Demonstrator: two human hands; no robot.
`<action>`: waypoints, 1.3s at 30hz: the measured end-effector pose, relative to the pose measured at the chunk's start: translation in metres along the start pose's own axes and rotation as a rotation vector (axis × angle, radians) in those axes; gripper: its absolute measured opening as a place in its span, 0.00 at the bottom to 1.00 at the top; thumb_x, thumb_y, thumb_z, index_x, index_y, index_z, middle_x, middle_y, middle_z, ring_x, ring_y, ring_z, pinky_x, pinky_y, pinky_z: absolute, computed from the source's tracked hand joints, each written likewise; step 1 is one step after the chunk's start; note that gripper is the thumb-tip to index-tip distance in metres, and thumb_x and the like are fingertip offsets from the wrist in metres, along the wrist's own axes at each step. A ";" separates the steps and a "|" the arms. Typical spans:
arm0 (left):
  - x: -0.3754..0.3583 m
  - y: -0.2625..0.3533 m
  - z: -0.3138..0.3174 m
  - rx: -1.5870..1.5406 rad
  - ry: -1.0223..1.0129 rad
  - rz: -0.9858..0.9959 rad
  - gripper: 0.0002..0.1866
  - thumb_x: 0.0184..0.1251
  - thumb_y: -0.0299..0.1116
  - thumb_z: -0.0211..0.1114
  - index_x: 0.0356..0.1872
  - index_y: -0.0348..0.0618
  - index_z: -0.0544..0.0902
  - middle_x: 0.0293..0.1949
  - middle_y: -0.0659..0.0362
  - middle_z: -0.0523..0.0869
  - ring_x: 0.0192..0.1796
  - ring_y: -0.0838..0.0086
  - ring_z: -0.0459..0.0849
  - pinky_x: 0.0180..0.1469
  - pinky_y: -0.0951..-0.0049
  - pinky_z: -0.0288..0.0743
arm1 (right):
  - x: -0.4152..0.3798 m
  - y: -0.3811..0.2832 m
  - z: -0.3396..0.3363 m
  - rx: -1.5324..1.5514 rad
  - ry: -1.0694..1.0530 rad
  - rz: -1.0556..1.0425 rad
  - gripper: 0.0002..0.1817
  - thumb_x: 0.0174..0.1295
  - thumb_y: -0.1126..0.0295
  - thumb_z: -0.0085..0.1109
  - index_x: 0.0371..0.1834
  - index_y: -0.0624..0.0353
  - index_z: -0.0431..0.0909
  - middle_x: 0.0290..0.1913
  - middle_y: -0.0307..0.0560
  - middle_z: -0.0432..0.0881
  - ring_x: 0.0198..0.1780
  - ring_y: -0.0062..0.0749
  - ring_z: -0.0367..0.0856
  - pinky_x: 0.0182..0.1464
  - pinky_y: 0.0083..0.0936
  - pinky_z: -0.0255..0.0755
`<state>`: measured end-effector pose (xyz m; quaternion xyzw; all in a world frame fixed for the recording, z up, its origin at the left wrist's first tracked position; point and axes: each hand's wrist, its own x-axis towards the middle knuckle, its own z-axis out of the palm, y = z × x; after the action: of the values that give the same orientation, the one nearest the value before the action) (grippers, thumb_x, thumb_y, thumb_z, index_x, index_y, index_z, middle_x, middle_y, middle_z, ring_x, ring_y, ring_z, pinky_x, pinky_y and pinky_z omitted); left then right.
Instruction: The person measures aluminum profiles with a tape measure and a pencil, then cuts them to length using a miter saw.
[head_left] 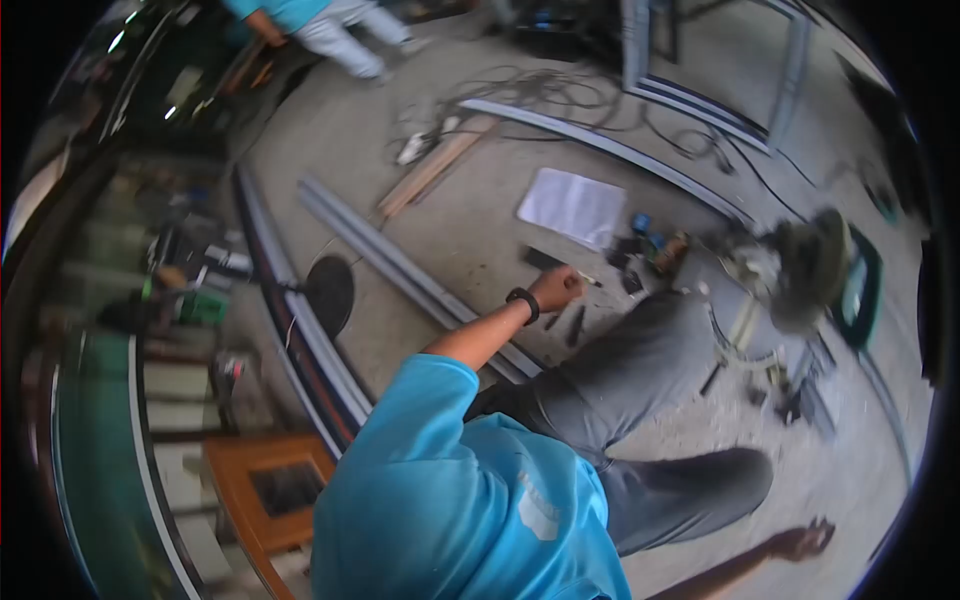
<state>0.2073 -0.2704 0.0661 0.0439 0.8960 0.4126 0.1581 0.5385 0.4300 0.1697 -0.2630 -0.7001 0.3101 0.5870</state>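
Observation:
My left hand (556, 289), with a dark band on its wrist, is closed round a thin pen-like item (592, 282) low over the concrete floor. Close beside it lie a dark flat bar (541, 259) and a small dark tool (576, 326). White paper sheets (572, 207) rest on the floor beyond that hand. Away from it, at the lower right, my right hand (803, 541) is held out past my knee, its blurred fingers loosely bent and partly apart, with nothing visible in them.
Long metal profiles (400, 272) cross the floor, near a wooden strip (438, 166) and tangled cables (540, 92). A metal frame (700, 105) stands at the top right. Blurred machinery (800, 270) is at the right. Another person (340, 35) stands at the top left.

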 end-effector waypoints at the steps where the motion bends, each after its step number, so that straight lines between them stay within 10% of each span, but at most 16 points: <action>1: -0.016 -0.020 -0.001 0.130 -0.039 -0.087 0.22 0.66 0.48 0.74 0.48 0.39 0.84 0.42 0.52 0.90 0.44 0.62 0.89 0.48 0.61 0.82 | 0.040 -0.010 0.039 0.028 -0.014 0.052 0.18 0.78 0.69 0.56 0.62 0.74 0.77 0.59 0.64 0.84 0.50 0.50 0.91 0.53 0.37 0.88; 4: -0.065 -0.024 -0.010 0.294 -0.205 -0.413 0.24 0.64 0.49 0.73 0.51 0.40 0.85 0.50 0.46 0.89 0.53 0.54 0.88 0.55 0.58 0.80 | 0.111 -0.079 0.166 0.197 0.103 -0.124 0.18 0.74 0.64 0.64 0.59 0.63 0.74 0.42 0.55 0.83 0.36 0.41 0.88 0.29 0.35 0.89; 9: -0.156 0.063 -0.021 0.329 -0.322 -0.613 0.24 0.66 0.49 0.70 0.54 0.41 0.84 0.52 0.46 0.89 0.58 0.53 0.86 0.59 0.56 0.80 | 0.173 -0.137 0.247 -0.015 -0.457 -0.105 0.22 0.80 0.67 0.52 0.63 0.81 0.68 0.60 0.66 0.81 0.48 0.50 0.90 0.55 0.41 0.90; 21: -0.506 0.287 0.088 -0.268 0.060 -1.102 0.23 0.67 0.53 0.71 0.52 0.45 0.86 0.51 0.49 0.90 0.57 0.53 0.87 0.61 0.55 0.80 | 0.280 -0.349 0.252 0.121 -1.199 0.063 0.24 0.79 0.53 0.55 0.67 0.60 0.74 0.62 0.51 0.80 0.48 0.40 0.86 0.47 0.39 0.84; 28: -0.657 0.367 0.203 -0.496 0.117 -1.421 0.28 0.67 0.53 0.69 0.57 0.40 0.82 0.56 0.43 0.88 0.61 0.49 0.86 0.62 0.53 0.80 | 0.240 -0.313 0.276 -0.009 -1.582 0.004 0.23 0.78 0.55 0.56 0.69 0.56 0.71 0.58 0.50 0.82 0.44 0.37 0.85 0.38 0.32 0.82; 39: -0.727 0.325 0.383 -0.739 0.386 -1.687 0.39 0.66 0.51 0.70 0.70 0.34 0.73 0.65 0.39 0.81 0.69 0.48 0.79 0.71 0.54 0.74 | 0.213 -0.185 0.043 -0.820 -2.331 -0.009 0.22 0.78 0.54 0.56 0.67 0.54 0.71 0.57 0.45 0.79 0.42 0.32 0.84 0.37 0.29 0.80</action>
<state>1.0006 0.0689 0.2571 -0.7417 0.4549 0.4204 0.2575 0.4582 0.4566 0.4426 0.0081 -0.8513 0.1151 -0.5118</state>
